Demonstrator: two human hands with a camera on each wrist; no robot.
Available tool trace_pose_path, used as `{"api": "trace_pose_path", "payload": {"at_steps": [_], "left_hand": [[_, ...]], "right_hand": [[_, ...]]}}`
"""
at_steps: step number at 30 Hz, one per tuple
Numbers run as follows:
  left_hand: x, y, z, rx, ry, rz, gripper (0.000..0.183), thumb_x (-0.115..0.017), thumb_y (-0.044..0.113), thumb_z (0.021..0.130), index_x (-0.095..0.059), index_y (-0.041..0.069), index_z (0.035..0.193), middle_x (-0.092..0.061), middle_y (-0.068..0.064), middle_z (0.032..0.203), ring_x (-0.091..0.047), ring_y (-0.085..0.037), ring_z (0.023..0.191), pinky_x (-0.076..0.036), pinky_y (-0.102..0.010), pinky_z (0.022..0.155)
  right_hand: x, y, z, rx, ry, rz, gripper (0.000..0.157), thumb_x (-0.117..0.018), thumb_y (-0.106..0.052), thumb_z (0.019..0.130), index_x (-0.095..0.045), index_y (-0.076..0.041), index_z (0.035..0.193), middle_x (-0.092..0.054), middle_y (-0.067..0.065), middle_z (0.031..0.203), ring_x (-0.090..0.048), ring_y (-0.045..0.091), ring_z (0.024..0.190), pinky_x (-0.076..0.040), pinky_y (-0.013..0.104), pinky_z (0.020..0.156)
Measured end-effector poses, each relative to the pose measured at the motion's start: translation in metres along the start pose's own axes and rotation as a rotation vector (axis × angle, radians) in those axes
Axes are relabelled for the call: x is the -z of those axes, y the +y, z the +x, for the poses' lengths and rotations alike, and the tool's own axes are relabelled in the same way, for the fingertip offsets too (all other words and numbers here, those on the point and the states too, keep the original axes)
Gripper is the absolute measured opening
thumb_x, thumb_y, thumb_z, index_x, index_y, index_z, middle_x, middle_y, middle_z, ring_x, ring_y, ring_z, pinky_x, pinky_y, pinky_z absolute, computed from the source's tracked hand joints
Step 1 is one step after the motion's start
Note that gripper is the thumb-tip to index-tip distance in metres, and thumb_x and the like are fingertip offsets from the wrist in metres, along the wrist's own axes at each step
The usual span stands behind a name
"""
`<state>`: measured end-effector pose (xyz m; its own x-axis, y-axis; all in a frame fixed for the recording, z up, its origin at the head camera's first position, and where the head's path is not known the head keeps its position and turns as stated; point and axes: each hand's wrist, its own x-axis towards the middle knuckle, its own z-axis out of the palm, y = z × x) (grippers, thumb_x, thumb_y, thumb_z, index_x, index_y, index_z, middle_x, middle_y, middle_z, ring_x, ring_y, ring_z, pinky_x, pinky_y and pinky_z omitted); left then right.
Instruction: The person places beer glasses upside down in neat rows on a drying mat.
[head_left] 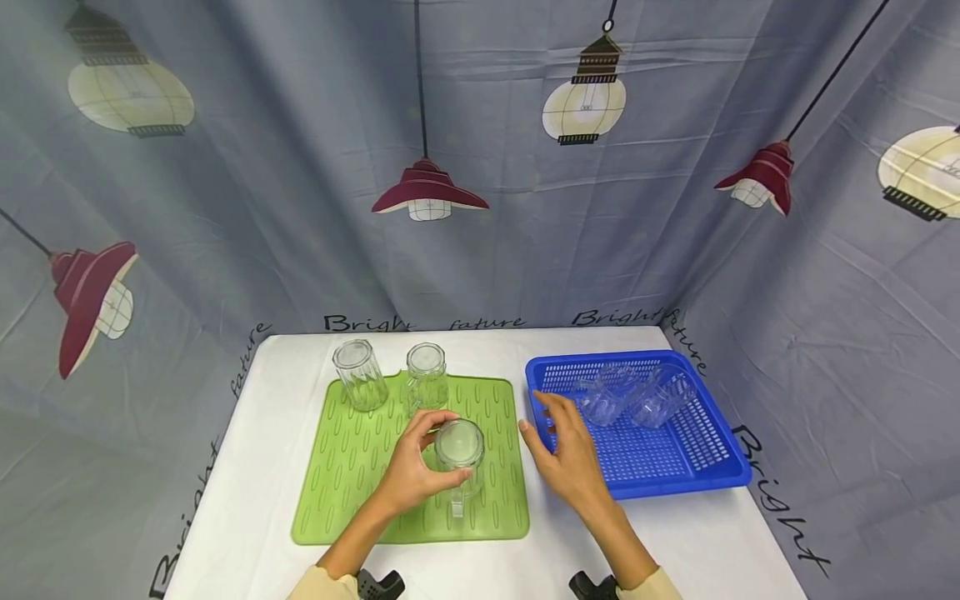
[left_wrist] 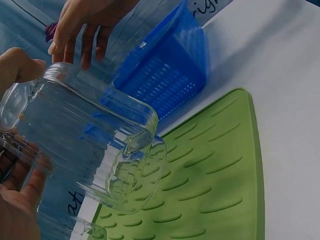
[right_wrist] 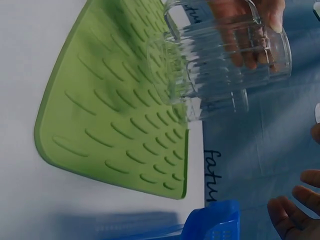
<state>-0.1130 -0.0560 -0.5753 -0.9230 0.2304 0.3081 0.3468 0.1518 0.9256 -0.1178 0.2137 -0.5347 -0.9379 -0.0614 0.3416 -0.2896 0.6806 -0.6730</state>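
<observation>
My left hand [head_left: 414, 467] grips a clear glass mug [head_left: 460, 446] around its base end, thumb on one side and fingers on the other. The mug is base up, its handle [head_left: 457, 503] facing my body, over the right half of a green ridged drying mat [head_left: 337, 508]. In the left wrist view the mouth of the mug [left_wrist: 135, 175] points toward the mat. My right hand [head_left: 567, 457] is held beside the basket's left edge with fingers spread and nothing in them.
A blue perforated basket [head_left: 678, 485] stands on the right of the white table [head_left: 247, 483], with glass mugs [head_left: 656, 404] lying toward its back. Two glasses stand upside down on the mat's far part: one at the left corner [head_left: 362, 379], another [head_left: 427, 379] right of it. Curtains surround the table.
</observation>
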Motion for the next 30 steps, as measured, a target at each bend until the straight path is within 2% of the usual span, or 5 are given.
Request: {"api": "trace_pose_path", "payload": {"at_steps": [5, 9, 15, 24, 30], "left_hand": [[-0.005, -0.002, 0.004, 0.000, 0.016, 0.044, 0.074, -0.099, 0.020, 0.075, -0.066, 0.020, 0.140, -0.062, -0.006, 0.137, -0.061, -0.019, 0.124, -0.056, -0.033, 0.110], [-0.008, -0.006, 0.011, -0.009, 0.017, 0.112, 0.076, -0.100, 0.022, 0.074, -0.066, 0.022, 0.141, -0.063, -0.001, 0.137, -0.062, -0.016, 0.123, -0.056, -0.034, 0.109], [-0.009, -0.007, 0.021, 0.031, -0.024, 0.183, 0.078, -0.101, 0.027, 0.072, -0.066, 0.028, 0.141, -0.062, 0.002, 0.140, -0.062, -0.018, 0.125, -0.054, -0.034, 0.105], [-0.014, -0.010, 0.033, 0.044, -0.073, 0.160, 0.075, -0.100, 0.028, 0.074, -0.067, 0.029, 0.141, -0.062, 0.003, 0.139, -0.062, -0.017, 0.124, -0.056, -0.041, 0.108], [-0.021, -0.014, 0.046, 0.052, -0.079, 0.176, 0.077, -0.101, 0.028, 0.073, -0.066, 0.028, 0.141, -0.062, 0.004, 0.137, -0.062, -0.016, 0.123, -0.058, -0.044, 0.108]], "right_hand": [[0.001, 0.009, 0.003, 0.035, 0.035, -0.019, 0.052, -0.076, -0.023, 0.100, -0.062, -0.010, 0.148, -0.059, 0.019, 0.150, -0.064, 0.040, 0.126, -0.057, 0.060, 0.104], [0.004, 0.017, 0.006, 0.023, 0.048, -0.043, 0.054, -0.076, -0.024, 0.099, -0.062, -0.006, 0.148, -0.056, 0.021, 0.155, -0.050, 0.043, 0.144, -0.045, 0.068, 0.116], [0.011, 0.028, 0.011, -0.019, 0.043, -0.045, 0.057, -0.076, -0.025, 0.099, -0.059, -0.003, 0.149, -0.048, 0.022, 0.163, -0.034, 0.046, 0.155, -0.034, 0.071, 0.123], [0.012, 0.048, 0.013, -0.048, 0.047, -0.082, 0.060, -0.074, -0.026, 0.100, -0.056, 0.000, 0.151, -0.044, 0.024, 0.165, -0.030, 0.049, 0.159, -0.027, 0.073, 0.128], [0.017, 0.063, 0.016, -0.109, 0.062, -0.132, 0.062, -0.073, -0.030, 0.099, -0.056, -0.002, 0.152, -0.038, 0.027, 0.168, -0.017, 0.051, 0.164, -0.016, 0.078, 0.130]]}}
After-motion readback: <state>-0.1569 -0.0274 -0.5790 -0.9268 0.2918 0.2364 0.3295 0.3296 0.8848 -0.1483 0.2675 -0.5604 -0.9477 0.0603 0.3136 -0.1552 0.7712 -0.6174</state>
